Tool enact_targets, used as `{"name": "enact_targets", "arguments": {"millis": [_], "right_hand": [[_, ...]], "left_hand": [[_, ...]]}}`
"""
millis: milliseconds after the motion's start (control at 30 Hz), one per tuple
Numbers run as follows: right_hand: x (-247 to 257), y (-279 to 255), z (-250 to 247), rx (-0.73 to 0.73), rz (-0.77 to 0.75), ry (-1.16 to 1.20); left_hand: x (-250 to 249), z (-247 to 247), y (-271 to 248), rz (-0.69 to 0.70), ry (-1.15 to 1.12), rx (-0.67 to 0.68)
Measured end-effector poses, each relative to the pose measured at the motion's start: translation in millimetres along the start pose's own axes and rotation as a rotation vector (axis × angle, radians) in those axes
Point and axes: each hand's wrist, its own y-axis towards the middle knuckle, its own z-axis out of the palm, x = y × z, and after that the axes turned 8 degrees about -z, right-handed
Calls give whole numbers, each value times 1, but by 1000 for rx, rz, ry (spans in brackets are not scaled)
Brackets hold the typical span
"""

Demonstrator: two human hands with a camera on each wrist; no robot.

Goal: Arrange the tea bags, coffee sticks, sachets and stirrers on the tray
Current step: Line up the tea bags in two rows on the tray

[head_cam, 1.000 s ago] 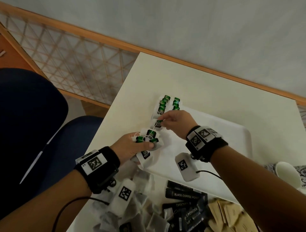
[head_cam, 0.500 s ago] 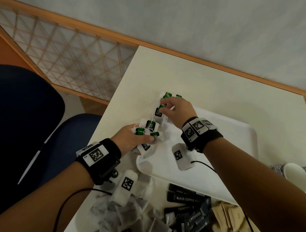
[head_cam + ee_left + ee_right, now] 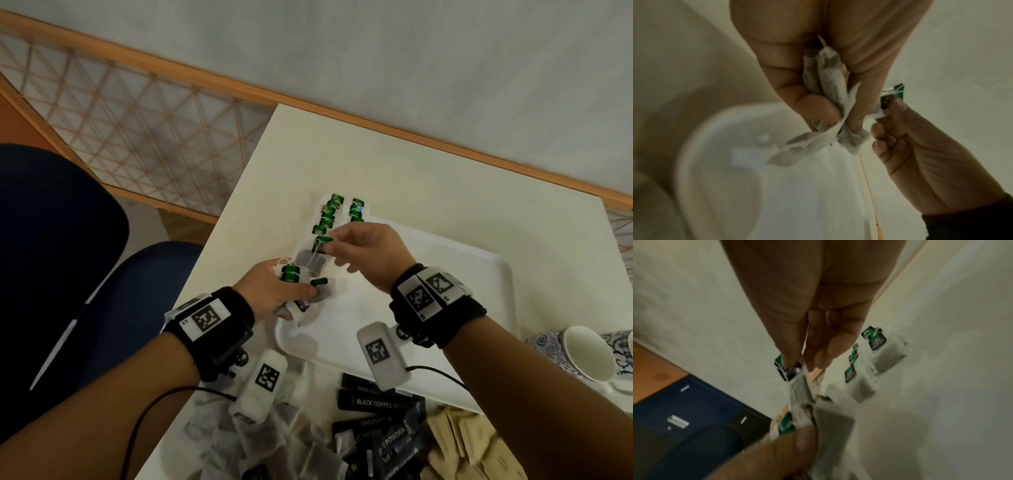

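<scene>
At the tray's (image 3: 479,274) far left corner, two rows of tea bags (image 3: 337,214) lie placed. Our right hand (image 3: 368,255) pinches another bag's green tag (image 3: 323,241); our left hand (image 3: 274,291) clutches a bunch of bags (image 3: 830,97). Coffee sticks (image 3: 380,404), brown sachets (image 3: 472,448) and loose tea bags (image 3: 274,442) wait on the table (image 3: 411,178); we see no stirrers.

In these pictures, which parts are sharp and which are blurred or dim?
Head view: sharp but dim; the green tags of the laid tea bags read clearly. Left wrist view: the tray is soft and out of focus. Right wrist view: motion blur smears the left hand.
</scene>
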Motion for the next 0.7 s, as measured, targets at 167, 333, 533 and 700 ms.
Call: {"name": "enact_targets", "arguments": {"millis": [167, 333, 533, 700], "right_hand": [[-14, 2, -16, -57, -13, -171], [-28, 1, -24, 83, 52, -364], [-42, 21, -31, 3, 104, -441], [-46, 32, -36, -70, 121, -424]], "left_hand": [[5, -7, -1, 7, -44, -34], [3, -14, -1, 11, -118, -37], [-5, -14, 4, 33, -106, -43], [-8, -10, 11, 28, -80, -37]]}}
